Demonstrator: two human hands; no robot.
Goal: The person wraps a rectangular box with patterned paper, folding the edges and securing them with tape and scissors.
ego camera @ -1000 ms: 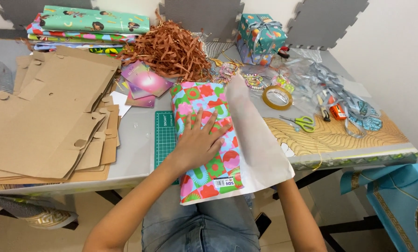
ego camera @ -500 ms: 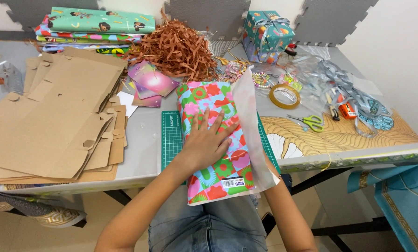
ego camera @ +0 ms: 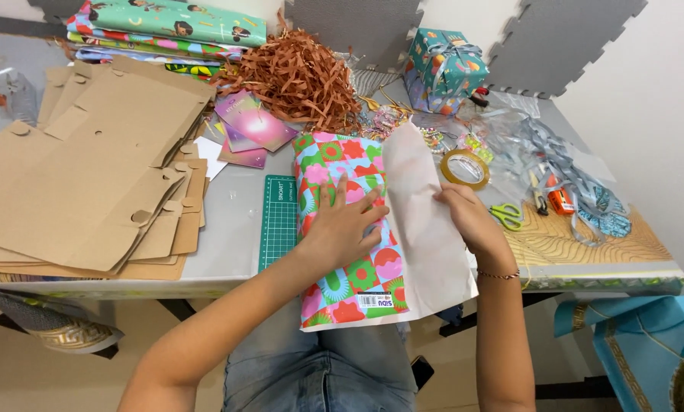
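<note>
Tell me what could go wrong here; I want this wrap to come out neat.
The wrapping paper overhangs the table edge toward the lap, so it may slide or crease. Only the left hand pins it; the right hand lifts the white flap, which could fold crooked. The tape roll lies beyond that flap.

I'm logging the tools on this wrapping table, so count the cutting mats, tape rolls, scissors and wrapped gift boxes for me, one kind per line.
Green cutting mat, partly under the sheet the hands press: 1
Tape roll: 1
Green-handled scissors: 1
Wrapped gift box with ribbon: 1
Total: 4
</note>
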